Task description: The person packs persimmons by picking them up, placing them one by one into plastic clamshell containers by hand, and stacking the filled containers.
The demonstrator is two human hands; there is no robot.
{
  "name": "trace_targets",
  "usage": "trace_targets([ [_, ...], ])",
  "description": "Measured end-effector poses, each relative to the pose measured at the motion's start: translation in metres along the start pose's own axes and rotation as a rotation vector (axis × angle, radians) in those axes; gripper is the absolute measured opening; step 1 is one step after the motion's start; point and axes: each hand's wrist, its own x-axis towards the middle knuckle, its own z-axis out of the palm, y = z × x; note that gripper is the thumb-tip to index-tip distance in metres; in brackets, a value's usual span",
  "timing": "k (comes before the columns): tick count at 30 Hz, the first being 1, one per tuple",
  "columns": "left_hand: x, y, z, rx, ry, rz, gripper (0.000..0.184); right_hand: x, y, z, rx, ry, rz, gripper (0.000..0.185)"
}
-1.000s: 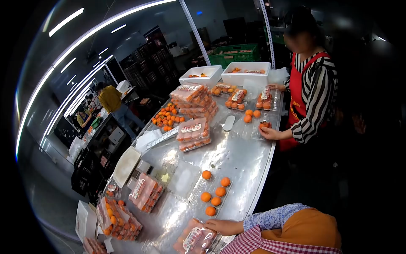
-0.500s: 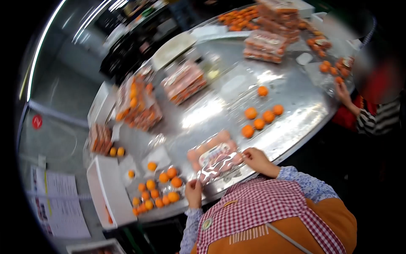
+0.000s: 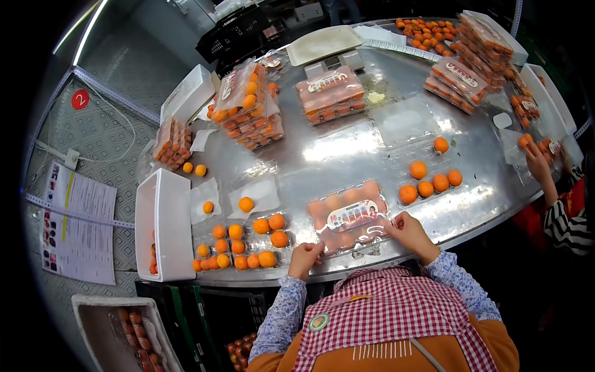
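Note:
In front of me on the metal table lies a closed clear plastic clamshell pack (image 3: 348,230) of round fruit, with a white printed label on its lid. My left hand (image 3: 305,258) pinches its near left corner. At its right edge, my right hand (image 3: 410,234) has thumb and fingers closed on the rim. To the left, open plastic trays hold several loose orange fruits (image 3: 253,260). On the right is another open tray with several orange fruits (image 3: 425,189) in it.
Filled packs (image 3: 331,94) are stacked farther back, near a weighing scale (image 3: 324,44). A white foam box (image 3: 173,226) stands at the left table edge. On the right, a co-worker's hand (image 3: 538,162) handles fruit. Below left is another foam box (image 3: 87,310).
The head view has turned and become sharper, so the table appears more level. Both my hands stay at the pack's near left corner and right edge.

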Motion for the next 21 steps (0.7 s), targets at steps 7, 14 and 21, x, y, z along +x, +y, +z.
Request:
trace_targets([
  [7,0.007,0.003,-0.006,-0.087,-0.099,-0.102,0.038,-0.005,-0.011,-0.004,-0.041,0.012,-0.118,0.045],
  [14,0.007,0.006,-0.010,-0.119,-0.147,-0.138,0.036,-0.011,-0.023,-0.008,0.019,0.025,-0.116,0.037],
  [21,0.008,-0.007,-0.015,-0.077,-0.124,-0.125,0.032,-0.017,-0.015,0.003,-0.179,0.221,-0.288,0.032],
])
